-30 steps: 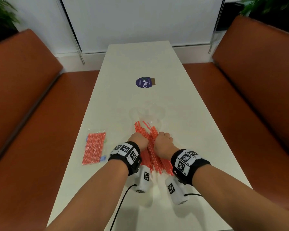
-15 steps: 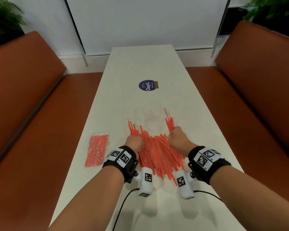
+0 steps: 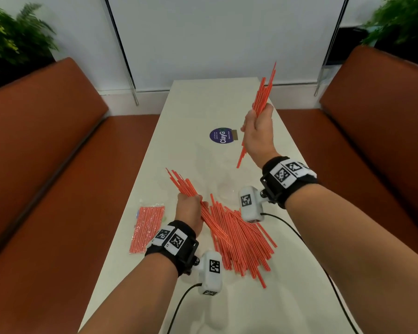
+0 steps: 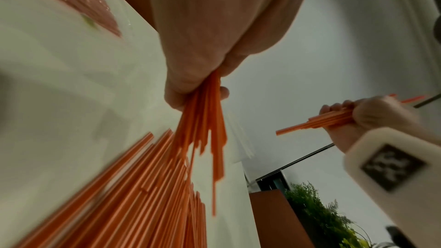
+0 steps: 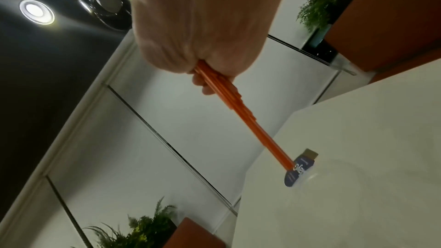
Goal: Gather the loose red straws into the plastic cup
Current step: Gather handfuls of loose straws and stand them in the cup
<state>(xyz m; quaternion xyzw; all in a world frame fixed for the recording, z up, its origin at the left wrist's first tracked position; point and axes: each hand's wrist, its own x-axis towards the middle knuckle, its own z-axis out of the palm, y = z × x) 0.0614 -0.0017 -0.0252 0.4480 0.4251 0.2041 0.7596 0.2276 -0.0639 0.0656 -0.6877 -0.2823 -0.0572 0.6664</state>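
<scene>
Above the far half of the table (image 3: 193,112), the right hand (image 3: 257,133) is raised clear of the surface, its grip wrapped tight around a small bundle of red straws (image 3: 263,95) held nearly upright and leaning a little to the right; the bundle's upper ends fan out above the fist and its lower ends poke out below the grip. From the right wrist view the fingers (image 5: 203,86) curl round those straws, whose free ends point down toward a round purple sticker (image 3: 221,135) on the table.

Nearer the person and lower, the left hand (image 3: 189,209) has its grip closed around a second, larger bundle (image 3: 182,183), slanted so that its far ends point up and to the left of the grip. The near ends trail down to the right of that grip into the loose pile of straws (image 3: 241,239) lying spread on the table. From the left wrist view the held straws fan downward out of the fist toward that pile.

Between the two grips, the clear plastic cup (image 3: 223,186) stands just beyond the pile; it shows only faintly, and whether any straws are in it cannot be told.

Left of the left grip, a sealed packet of straws (image 3: 146,229) lies flat by the table edge.
</scene>
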